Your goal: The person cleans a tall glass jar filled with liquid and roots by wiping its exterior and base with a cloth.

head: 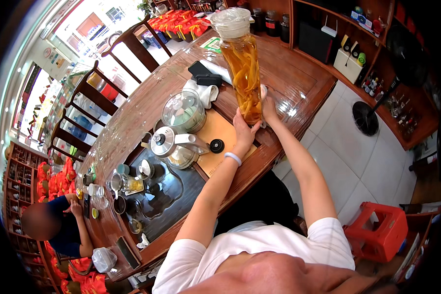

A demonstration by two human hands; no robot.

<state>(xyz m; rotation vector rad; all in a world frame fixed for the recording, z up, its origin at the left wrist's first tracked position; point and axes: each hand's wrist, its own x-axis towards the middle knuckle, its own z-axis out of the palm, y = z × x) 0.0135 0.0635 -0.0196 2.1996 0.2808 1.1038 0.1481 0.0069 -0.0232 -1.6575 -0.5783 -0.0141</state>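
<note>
A tall glass jar point(242, 77) of amber liquid with long pale roots or strips inside stands on the wooden tea table, its lid covered in clear plastic wrap. Around its lower left side curl the fingers of my left hand point(245, 132), with a pale bangle on that wrist. My right hand point(269, 106) is beside the jar's lower right side, next to a small pale item; its fingers are partly hidden, so its hold is unclear. Left of the jar are a round black lid point(217, 146) on a tan board point(209, 161), a steel kettle point(165, 143) and a glass-lidded pot point(183, 110).
A black phone point(198, 69), a dark case point(208, 80) and a white cloth point(202, 92) lie behind the pot. Glass cups and a tea pitcher point(126, 183) stand by the dark tea tray point(169, 194). Another person point(62, 224) sits far left. A red stool point(378, 231) stands right.
</note>
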